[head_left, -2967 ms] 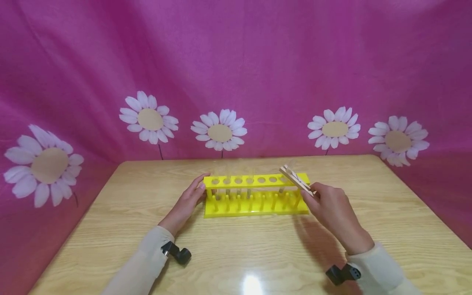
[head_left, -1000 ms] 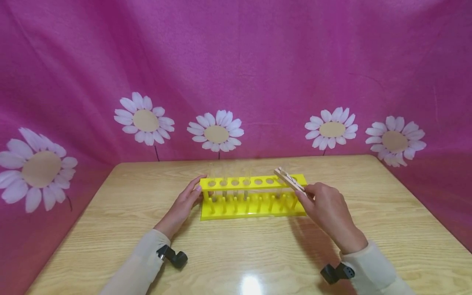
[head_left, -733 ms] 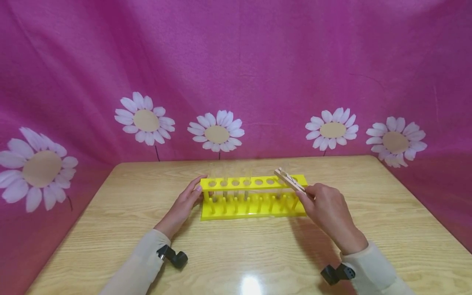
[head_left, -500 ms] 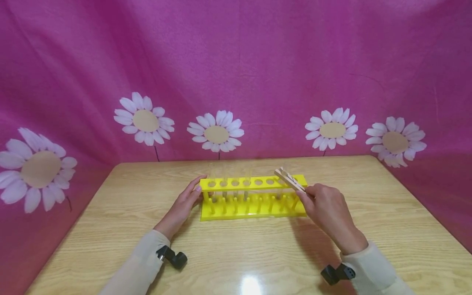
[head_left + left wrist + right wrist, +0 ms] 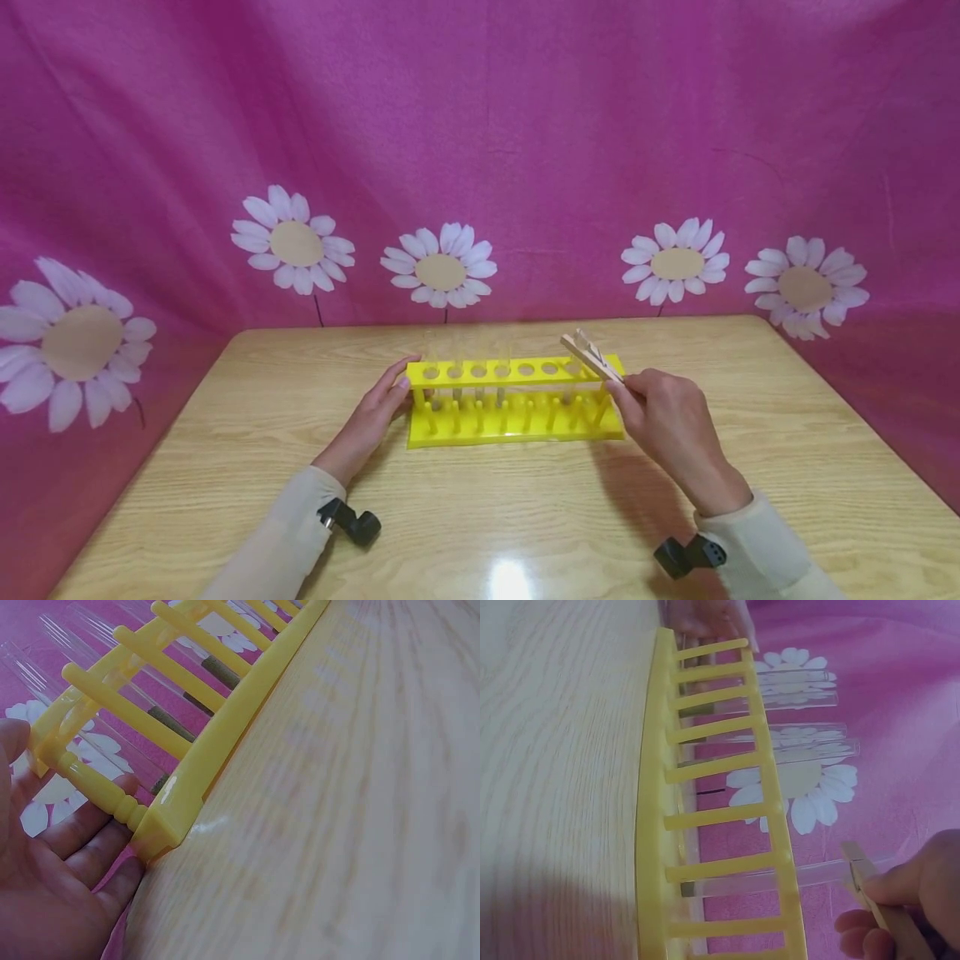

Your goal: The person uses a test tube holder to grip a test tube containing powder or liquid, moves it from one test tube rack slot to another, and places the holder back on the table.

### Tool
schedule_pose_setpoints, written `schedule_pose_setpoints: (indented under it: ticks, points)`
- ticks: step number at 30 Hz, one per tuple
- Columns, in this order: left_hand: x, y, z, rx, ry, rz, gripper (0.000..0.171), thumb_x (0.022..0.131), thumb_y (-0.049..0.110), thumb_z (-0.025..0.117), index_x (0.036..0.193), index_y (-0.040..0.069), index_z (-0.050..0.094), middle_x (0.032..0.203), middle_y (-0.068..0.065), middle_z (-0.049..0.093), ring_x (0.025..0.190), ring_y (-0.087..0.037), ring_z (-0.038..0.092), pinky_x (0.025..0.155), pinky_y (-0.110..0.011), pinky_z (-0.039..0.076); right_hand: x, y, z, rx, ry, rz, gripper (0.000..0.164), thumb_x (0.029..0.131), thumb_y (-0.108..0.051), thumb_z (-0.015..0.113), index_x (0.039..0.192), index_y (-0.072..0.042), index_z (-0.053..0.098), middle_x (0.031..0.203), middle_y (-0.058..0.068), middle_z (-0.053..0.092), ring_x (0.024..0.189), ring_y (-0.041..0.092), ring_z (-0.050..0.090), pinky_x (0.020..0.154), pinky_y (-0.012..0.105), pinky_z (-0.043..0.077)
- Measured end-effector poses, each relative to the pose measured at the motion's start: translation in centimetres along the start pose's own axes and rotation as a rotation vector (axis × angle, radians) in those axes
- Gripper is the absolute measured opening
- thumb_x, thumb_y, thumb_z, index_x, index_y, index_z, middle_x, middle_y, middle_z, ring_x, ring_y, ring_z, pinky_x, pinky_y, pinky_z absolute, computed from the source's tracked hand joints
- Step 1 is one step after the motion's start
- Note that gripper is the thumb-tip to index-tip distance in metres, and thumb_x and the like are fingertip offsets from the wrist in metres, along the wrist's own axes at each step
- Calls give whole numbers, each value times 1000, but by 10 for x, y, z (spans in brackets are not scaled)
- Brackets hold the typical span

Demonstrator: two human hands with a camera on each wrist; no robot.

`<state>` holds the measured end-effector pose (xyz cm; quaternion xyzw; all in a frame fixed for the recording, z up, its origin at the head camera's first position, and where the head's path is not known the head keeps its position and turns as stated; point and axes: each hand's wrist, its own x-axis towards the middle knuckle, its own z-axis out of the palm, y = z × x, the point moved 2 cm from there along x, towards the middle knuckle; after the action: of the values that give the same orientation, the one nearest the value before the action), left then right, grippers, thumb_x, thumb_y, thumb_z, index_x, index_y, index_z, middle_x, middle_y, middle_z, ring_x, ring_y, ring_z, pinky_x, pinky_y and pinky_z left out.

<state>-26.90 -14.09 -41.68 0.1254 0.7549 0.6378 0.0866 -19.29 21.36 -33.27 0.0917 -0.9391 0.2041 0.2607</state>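
A yellow test tube rack [image 5: 517, 432] stands on the table, several clear test tubes [image 5: 161, 720] with dark bottoms upright in its left holes. My left hand [image 5: 375, 417] grips the rack's left end, its thumb at the top bar and its fingers around the end post. My right hand [image 5: 675, 437] pinches a wooden test tube clamp [image 5: 588, 358], like a clothespin with a metal spring. The clamp slants up and left over the rack's right part. Its jaws are at the upper part of a lone test tube [image 5: 742, 885] in a right-hand hole.
Both hands rest over a light wood-grain table [image 5: 465, 517]. Behind it hangs a magenta cloth [image 5: 555, 150] with white daisies. Black camera mounts [image 5: 360, 525] sit on both sleeves.
The clamp has tilted and lifted slightly in my right hand over the last half second. Over three seconds everything shifted a little left in view. The left hand stays on the rack.
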Motion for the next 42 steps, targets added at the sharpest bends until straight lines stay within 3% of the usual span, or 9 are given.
schedule_pose_setpoints:
  ticks: [10,16,29,33,42]
  points:
    - [0,0,0,0,4,-7,46,101,50,39,145,37,36,151,1,35,137,-22,36,113,-46,30,0,0,-3,25,97,-31,21,84,-15,76,93,4,74,65,6,61,51,16,42,43,23,38]
    - [0,2,1,3,1,-5,50,102,49,38,149,31,33,151,1,35,136,-23,36,113,-46,30,2,1,-7,24,139,-30,19,84,-14,76,90,4,74,62,5,58,49,15,41,42,24,36]
    - [1,-1,0,6,6,-10,53,100,52,38,149,32,33,152,1,34,137,-22,35,113,-46,30,2,-1,-18,44,167,-23,18,84,-13,76,92,4,74,66,6,60,51,16,42,41,23,37]
    - [1,-3,-1,2,9,-16,49,101,53,38,146,37,34,151,1,34,136,-23,36,113,-46,30,2,1,-22,36,174,6,20,85,-14,75,93,4,74,68,8,61,52,18,42,41,24,37]
    - [1,-2,-1,1,11,-13,51,101,52,39,148,35,34,148,-2,40,134,-24,39,113,-47,30,2,10,-28,25,184,58,21,86,-14,74,92,5,73,66,9,60,52,20,42,40,24,38]
